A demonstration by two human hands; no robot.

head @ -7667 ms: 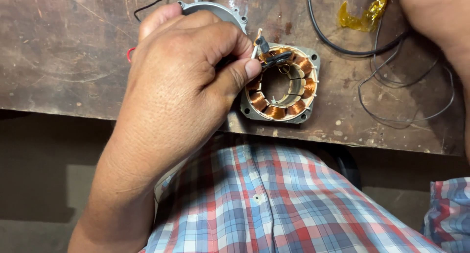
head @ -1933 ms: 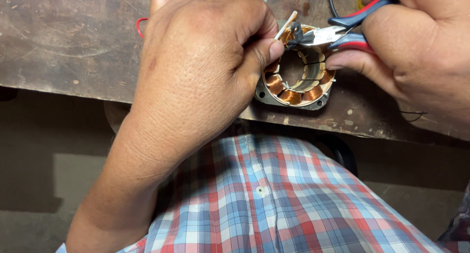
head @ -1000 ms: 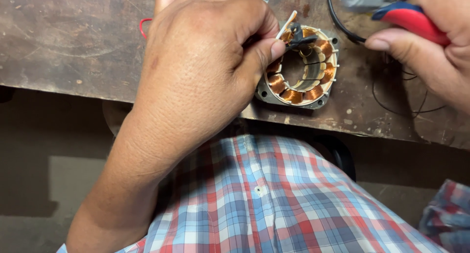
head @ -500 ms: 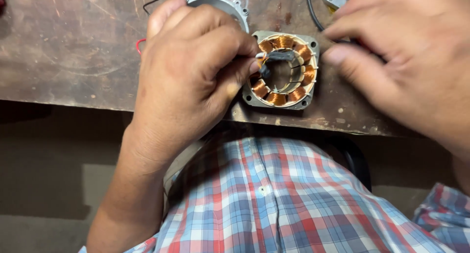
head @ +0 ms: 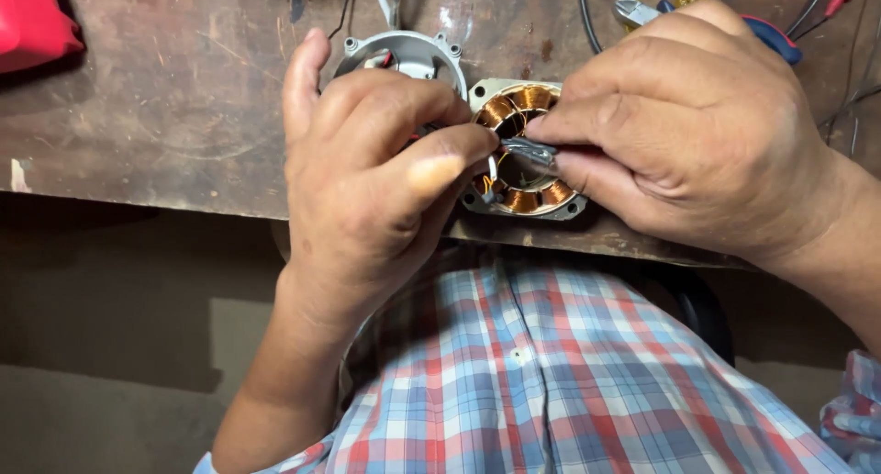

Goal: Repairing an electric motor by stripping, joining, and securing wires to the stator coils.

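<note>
A square grey metal motor stator with copper windings (head: 525,148) lies at the near edge of the worn brown wooden surface (head: 165,116), right in front of the person's plaid shirt (head: 551,373). The left hand (head: 376,189) comes in from the near left, its fingers (head: 450,153) curled and pinched together over the stator's left side, thumb tip meeting the end of a small grey sleeved wire bundle (head: 530,151) that crosses the stator's opening. The right hand (head: 697,134) reaches in from the right, its fingers (head: 569,125) closed on the other end of that same bundle, thumb below and forefinger above. Just behind the left hand, touching the stator's far left corner, sits a round grey metal motor end cover (head: 404,56). Farther right, behind the right hand, pliers with red and blue handles (head: 771,33) rest on the surface among thin black wires (head: 587,15). A red object (head: 32,20) lies at the far left corner.
</note>
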